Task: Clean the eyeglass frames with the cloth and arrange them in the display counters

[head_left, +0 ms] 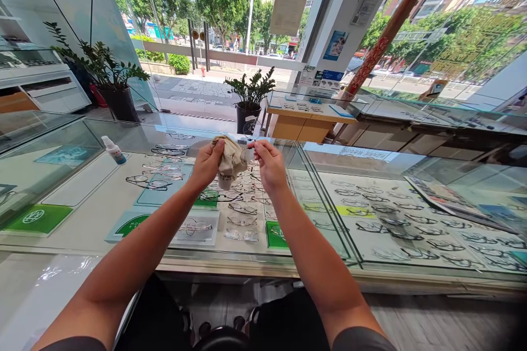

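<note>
Head view: left hand (pixel 208 164) grips a cloth (pixel 231 163) against glasses (pixel 245 155); right hand (pixel 269 165) pinches their frame. Glasses are above the table (pixel 230 264). Bottle (pixel 113 149) stands left, magazine (pixel 457 203) lies right. Forearms (pixel 152 241) partly hide display frames (pixel 242 221).

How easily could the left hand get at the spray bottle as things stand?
Probably yes: nothing seems to stand between the left hand and the spray bottle, though that hand holds a cloth and might need to release it.
</note>
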`<state>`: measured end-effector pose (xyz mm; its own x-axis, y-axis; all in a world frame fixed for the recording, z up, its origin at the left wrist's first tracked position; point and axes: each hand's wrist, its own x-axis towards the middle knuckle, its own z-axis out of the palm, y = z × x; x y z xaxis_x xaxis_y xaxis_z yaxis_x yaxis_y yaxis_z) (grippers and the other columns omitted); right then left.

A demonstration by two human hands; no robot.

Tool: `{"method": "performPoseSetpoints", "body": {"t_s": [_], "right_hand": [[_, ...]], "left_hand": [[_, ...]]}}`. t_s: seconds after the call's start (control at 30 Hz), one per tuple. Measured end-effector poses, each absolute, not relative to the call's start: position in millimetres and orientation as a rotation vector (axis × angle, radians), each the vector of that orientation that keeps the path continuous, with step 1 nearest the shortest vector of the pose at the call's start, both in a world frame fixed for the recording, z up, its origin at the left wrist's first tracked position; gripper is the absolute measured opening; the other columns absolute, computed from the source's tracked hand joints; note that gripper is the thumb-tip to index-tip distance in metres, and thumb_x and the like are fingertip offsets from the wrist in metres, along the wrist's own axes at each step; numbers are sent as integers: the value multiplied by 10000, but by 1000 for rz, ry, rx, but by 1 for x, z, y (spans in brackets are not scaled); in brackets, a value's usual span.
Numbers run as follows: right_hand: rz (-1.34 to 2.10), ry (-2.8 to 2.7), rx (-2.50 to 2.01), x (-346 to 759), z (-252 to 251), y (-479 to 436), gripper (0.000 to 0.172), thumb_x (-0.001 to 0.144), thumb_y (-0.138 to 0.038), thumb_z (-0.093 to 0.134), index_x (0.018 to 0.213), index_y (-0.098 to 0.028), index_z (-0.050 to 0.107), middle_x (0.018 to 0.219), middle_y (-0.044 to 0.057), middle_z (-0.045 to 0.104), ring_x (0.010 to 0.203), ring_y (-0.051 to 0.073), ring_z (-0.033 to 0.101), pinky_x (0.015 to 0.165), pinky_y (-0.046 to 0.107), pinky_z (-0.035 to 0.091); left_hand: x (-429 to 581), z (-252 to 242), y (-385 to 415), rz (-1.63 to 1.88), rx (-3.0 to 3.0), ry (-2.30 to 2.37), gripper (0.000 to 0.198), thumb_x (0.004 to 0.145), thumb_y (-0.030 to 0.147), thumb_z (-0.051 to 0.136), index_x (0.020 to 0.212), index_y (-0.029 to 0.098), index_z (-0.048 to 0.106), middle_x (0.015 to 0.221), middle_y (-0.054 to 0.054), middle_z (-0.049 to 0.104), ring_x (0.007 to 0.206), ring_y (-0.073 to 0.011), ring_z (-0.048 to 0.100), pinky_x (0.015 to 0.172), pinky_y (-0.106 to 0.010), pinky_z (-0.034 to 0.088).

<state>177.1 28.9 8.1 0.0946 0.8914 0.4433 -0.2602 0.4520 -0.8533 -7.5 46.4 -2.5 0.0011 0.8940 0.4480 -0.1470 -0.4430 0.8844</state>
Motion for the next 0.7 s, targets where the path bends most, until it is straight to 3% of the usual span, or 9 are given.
{"method": "performPoseSetpoints", "body": {"t_s": [0.27, 0.47, 0.7], "right_hand": [[926, -1293, -710, 170, 9, 25, 257, 909, -483, 776, 781, -263, 808, 906, 18, 708, 876, 192, 563, 880, 359, 478], [818, -1363, -807, 171, 7, 26, 276, 923, -493, 767, 803, -250, 816, 950, 35, 714, 922, 207, 608, 834, 362, 481], [604, -1427, -857, 170, 7, 22, 268, 959, -439, 728, 806, -244, 827, 889, 35, 677, 824, 189, 555, 776, 364, 474]], "left_hand": [[-9, 4, 42, 1530, 1601, 825, 737, 851, 896, 775, 752, 167, 733, 657, -13, 620, 610, -142, 503, 593, -279, 406], [-8, 4, 40, 1557, 1681, 833, 731, 900, 883, 729, 733, 173, 694, 652, -11, 596, 601, -140, 485, 581, -281, 389], [-9, 2, 41, 1589, 1675, 838, 668, 940, 817, 734, 780, 169, 745, 711, -29, 648, 653, -156, 525, 630, -292, 417]]}}
